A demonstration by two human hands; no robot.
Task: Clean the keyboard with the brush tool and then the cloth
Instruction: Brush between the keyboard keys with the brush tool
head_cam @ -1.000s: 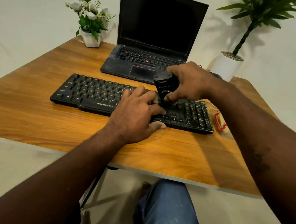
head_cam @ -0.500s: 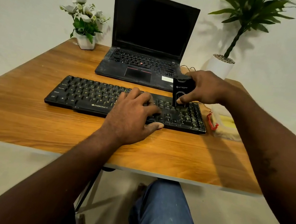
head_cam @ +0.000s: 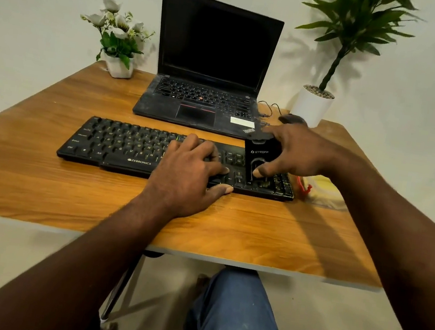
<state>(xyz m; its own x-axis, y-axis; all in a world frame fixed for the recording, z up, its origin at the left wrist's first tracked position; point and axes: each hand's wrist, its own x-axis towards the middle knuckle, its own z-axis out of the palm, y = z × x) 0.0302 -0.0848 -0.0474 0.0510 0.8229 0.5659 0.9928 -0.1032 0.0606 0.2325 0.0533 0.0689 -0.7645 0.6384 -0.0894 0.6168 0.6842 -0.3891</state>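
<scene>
The black keyboard lies across the middle of the wooden worktop, in front of an open laptop. At its right end the black brush tool is stood upright, its lower end set down among the keys. This is presumably so that the gaps between the caps can be reached, though the bristles themselves cannot be made out. The tool is held by the right hand. Its grip is closed round the body from the far side, and the thumb is pressed low on the near face. The left hand is laid flat over the keys just left of the tool, fingers relaxed and nothing held. It is judged to be steadying the keyboard against the brushing. Just beside the keyboard's right edge a pale yellow item, probably the cloth, is placed within reach for the second step.
</scene>
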